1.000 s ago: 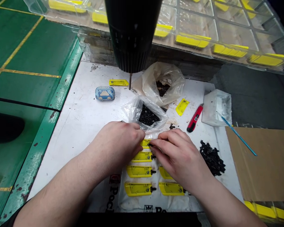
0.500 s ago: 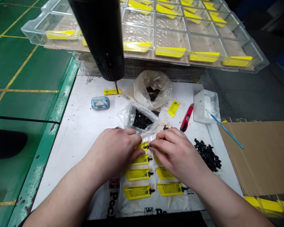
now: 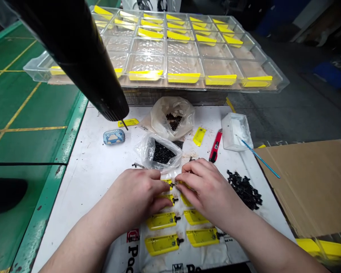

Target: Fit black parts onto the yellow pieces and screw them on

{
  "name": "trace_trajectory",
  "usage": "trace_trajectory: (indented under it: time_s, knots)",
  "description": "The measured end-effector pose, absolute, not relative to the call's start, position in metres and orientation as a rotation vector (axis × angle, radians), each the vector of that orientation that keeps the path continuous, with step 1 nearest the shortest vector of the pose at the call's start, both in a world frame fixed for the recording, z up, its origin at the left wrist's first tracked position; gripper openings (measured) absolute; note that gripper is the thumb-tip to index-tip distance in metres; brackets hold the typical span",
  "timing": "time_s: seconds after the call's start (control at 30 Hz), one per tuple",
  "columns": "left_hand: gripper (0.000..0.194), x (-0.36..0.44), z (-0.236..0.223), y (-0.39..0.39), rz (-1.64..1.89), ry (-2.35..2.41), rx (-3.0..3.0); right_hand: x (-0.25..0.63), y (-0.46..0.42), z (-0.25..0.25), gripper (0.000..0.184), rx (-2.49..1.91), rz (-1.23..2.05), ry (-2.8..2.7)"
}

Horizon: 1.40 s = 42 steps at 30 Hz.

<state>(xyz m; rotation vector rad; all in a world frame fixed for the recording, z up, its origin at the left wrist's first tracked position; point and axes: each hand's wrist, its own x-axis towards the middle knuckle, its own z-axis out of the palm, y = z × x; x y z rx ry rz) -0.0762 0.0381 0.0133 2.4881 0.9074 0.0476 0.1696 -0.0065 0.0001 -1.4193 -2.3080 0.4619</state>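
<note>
Two columns of yellow plastic covers lie on a printed plastic sheet, several with a small black clip at the right end. My left hand (image 3: 140, 193) has its fingers closed on the top yellow cover (image 3: 167, 182) of the left column, its thumb near the cover below. From the right, my right hand (image 3: 206, 185) pinches its fingertips together beside the black clip (image 3: 172, 185) on that cover. Whatever is between them is too small to make out. Its palm partly hides the right column, whose lowest yellow cover (image 3: 202, 237) shows fully.
Ahead are open bags of small black parts (image 3: 162, 152) and brown bits (image 3: 174, 120). A black power screwdriver (image 3: 102, 83) hangs at upper left, near a blue tin (image 3: 114, 137). To the right are a red cutter (image 3: 216, 146), black clips (image 3: 244, 189) and a white box (image 3: 235, 131).
The view has shifted, bringing more of the compartment tray into sight. The hanging screwdriver appears farther left. Both hands stay at the same cover, with little change in the fingers.
</note>
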Motion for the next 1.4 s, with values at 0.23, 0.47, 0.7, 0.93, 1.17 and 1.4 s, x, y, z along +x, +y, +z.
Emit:
trace_trajectory:
  time_s: [0.23,0.47,0.7,0.93,1.17,1.4]
  knots:
    - [0.022,-0.075,0.01,0.037,0.029,0.937,2.491,0.17,-0.006,-0.001,0.012,-1.414,0.471,-2.328]
    - [0.022,-0.077,0.01,0.037,0.047,0.926,2.477,0.167,-0.007,-0.006,0.007,-1.404,0.414,-2.329]
    - [0.025,-0.076,0.012,0.039,0.02,0.929,2.447,0.169,-0.002,-0.01,0.006,-1.322,0.319,-2.462]
    - [0.028,-0.074,0.017,0.042,-0.07,0.946,2.424,0.171,0.0,-0.007,0.003,-1.229,0.22,-2.535]
    - [0.028,-0.076,0.011,0.041,0.026,0.924,2.457,0.168,-0.003,-0.006,0.008,-1.243,0.277,-2.524]
    - [0.026,-0.075,0.015,0.042,0.0,0.931,2.441,0.174,-0.005,0.003,0.02,-1.212,0.513,-2.48]
